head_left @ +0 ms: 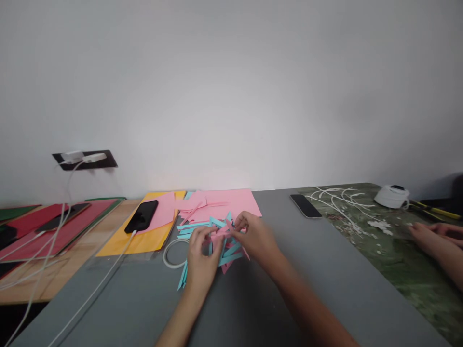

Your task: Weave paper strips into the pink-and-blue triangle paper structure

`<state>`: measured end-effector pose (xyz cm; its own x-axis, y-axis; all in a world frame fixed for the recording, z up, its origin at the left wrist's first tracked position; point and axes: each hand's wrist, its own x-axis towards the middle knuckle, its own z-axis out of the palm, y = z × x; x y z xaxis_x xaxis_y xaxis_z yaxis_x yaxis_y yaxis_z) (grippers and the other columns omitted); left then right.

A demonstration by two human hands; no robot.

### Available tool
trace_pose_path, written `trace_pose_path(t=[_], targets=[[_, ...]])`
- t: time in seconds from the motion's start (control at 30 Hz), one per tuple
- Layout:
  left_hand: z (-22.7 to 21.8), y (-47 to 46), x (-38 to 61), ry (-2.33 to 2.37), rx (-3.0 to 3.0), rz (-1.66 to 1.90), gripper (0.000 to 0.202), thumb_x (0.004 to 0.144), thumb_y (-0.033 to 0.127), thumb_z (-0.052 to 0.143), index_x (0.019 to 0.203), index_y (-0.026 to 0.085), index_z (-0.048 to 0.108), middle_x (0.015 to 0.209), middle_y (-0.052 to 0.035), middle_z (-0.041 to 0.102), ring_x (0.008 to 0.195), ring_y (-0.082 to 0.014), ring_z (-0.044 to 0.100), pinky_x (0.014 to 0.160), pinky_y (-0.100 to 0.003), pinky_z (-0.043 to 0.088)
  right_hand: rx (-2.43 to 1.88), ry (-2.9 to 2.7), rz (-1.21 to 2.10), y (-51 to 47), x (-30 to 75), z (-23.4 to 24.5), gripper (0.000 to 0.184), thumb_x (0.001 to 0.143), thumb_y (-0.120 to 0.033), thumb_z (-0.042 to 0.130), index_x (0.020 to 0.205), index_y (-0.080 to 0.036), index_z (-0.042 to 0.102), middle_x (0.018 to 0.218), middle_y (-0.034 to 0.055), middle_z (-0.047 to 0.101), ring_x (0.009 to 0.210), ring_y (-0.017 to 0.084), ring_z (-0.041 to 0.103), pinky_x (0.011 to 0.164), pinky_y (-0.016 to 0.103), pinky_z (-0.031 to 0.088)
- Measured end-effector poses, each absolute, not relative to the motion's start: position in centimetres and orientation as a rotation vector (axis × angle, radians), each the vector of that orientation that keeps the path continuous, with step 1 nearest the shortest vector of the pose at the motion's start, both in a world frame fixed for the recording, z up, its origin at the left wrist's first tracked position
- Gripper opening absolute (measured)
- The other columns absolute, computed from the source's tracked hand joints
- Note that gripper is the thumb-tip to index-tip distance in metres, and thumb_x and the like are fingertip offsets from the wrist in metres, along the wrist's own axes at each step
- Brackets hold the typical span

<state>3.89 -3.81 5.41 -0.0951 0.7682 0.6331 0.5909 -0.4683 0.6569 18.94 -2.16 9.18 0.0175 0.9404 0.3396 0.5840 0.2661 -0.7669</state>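
Observation:
Both my hands meet over a cluster of folded pink and blue paper strips (231,251) at the middle of the grey table. My left hand (202,255) pinches a pink paper strip (218,235) between thumb and fingers. From the other side, my right hand (255,236) has its fingertips closed on the pink paper too. Fingers hide part of the folds. More blue paper strips (183,277) lie left of and beneath my left hand, beside a white ring (170,262) that looks like a tape roll.
Pink sheets (238,200) and a yellow envelope (112,246) lie behind and left. A charging phone (142,217) rests there; another phone (306,206) is at right. White cords (340,195) and another person's hands (430,236) are over the green surface. A cable (97,286) crosses the table.

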Motion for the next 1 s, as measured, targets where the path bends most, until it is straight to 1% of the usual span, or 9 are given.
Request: trace_pose_path(t=[0.1, 0.23, 0.37, 0.53, 0.6, 0.67, 0.73, 0.87, 1.0], targets=[[6.8, -2.7, 3.3, 1.490, 2.034, 1.467, 0.016, 0.080, 0.031, 0.054, 0.090, 0.021, 0.061, 0.093, -0.0053, 0.062, 0.090, -0.0197, 0.055, 0.082, -0.035, 0.043, -1.406, -1.691, 0.534, -2.1, 19.1, 9.1, 0.008, 0.070, -0.024, 0.061, 0.070, -0.020, 0.054, 0.065, 0.0002, 0.063, 0.060, 0.013, 0.055, 0.054, 0.022, 0.035], [9.2, -0.8, 2.8, 1.366, 2.003, 1.091, 0.024, 0.079, 0.030, 0.052, 0.098, 0.020, 0.061, 0.101, -0.0067, 0.064, 0.087, -0.0187, 0.059, 0.078, -0.034, 0.046, -1.368, -1.697, 0.608, -1.6, 19.4, 8.8, 0.007, 0.068, -0.020, 0.059, 0.073, -0.020, 0.053, 0.065, -0.0008, 0.062, 0.057, 0.012, 0.052, 0.052, 0.021, 0.034], [10.9, 0.7, 3.4, 1.092, 2.073, 0.897, 0.027, 0.078, 0.027, 0.051, 0.102, 0.023, 0.063, 0.108, -0.0067, 0.063, 0.091, -0.0178, 0.059, 0.074, -0.030, 0.046, -1.296, -1.681, 0.683, -0.6, 20.1, 8.3, 0.012, 0.065, -0.016, 0.059, 0.075, -0.020, 0.054, 0.061, -0.0028, 0.058, 0.054, 0.010, 0.049, 0.049, 0.020, 0.034], [10.8, 2.1, 4.4, 1.033, 2.092, 0.898, 0.020, 0.073, 0.023, 0.055, 0.089, 0.021, 0.068, 0.096, -0.0055, 0.067, 0.081, -0.0169, 0.061, 0.068, -0.028, 0.047, -1.298, -1.644, 0.736, 0.4, 21.2, 8.2, 0.013, 0.061, -0.014, 0.060, 0.071, -0.019, 0.053, 0.057, -0.0043, 0.055, 0.049, 0.009, 0.045, 0.045, 0.018, 0.033], [10.4, 2.4, 4.5, 1.027, 2.081, 0.904, 0.022, 0.072, 0.025, 0.058, 0.092, 0.021, 0.067, 0.095, -0.0054, 0.067, 0.077, -0.0163, 0.060, 0.065, -0.027, 0.047, -1.305, -1.642, 0.748, 0.4, 21.5, 8.4, 0.013, 0.061, -0.014, 0.060, 0.071, -0.018, 0.053, 0.056, -0.0045, 0.055, 0.049, 0.008, 0.045, 0.045, 0.018, 0.033], [10.1, 2.5, 4.5, 1.021, 2.080, 0.891, 0.030, 0.073, 0.027, 0.058, 0.102, 0.023, 0.064, 0.101, -0.0055, 0.066, 0.076, -0.0156, 0.060, 0.063, -0.026, 0.046, -1.282, -1.673, 0.747, 0.3, 21.7, 8.7, 0.012, 0.063, -0.013, 0.060, 0.072, -0.018, 0.053, 0.057, -0.0047, 0.054, 0.049, 0.008, 0.044, 0.046, 0.018, 0.033], [9.9, 2.4, 4.5, 0.995, 2.108, 0.871, 0.034, 0.075, 0.027, 0.057, 0.108, 0.024, 0.061, 0.105, -0.0052, 0.065, 0.077, -0.0151, 0.059, 0.063, -0.025, 0.045, -1.228, -1.739, 0.736, 0.1, 21.9, 9.0, 0.013, 0.067, -0.014, 0.059, 0.078, -0.019, 0.054, 0.059, -0.0051, 0.053, 0.051, 0.008, 0.044, 0.048, 0.018, 0.034], [9.4, 2.1, 4.4, 0.955, 2.137, 0.871, 0.028, 0.078, 0.026, 0.053, 0.105, 0.024, 0.063, 0.100, -0.0038, 0.066, 0.079, -0.0155, 0.058, 0.065, -0.025, 0.043, -1.075, -1.915, 0.721, 0.1, 22.1, 9.4, 0.027, 0.074, -0.015, 0.055, 0.100, -0.023, 0.058, 0.067, -0.0042, 0.053, 0.055, 0.009, 0.044, 0.052, 0.019, 0.036], [9.2, 1.9, 4.4, 0.990, 2.119, 0.905, 0.030, 0.081, 0.029, 0.051, 0.109, 0.024, 0.061, 0.091, -0.0031, 0.066, 0.074, -0.0154, 0.056, 0.060, -0.024, 0.040, -0.949, -2.004, 0.680, 0.2, 22.2, 9.8, 0.023, 0.080, -0.023, 0.054, 0.101, -0.025, 0.064, 0.072, -0.0013, 0.053, 0.060, 0.010, 0.044, 0.057, 0.022, 0.038]])
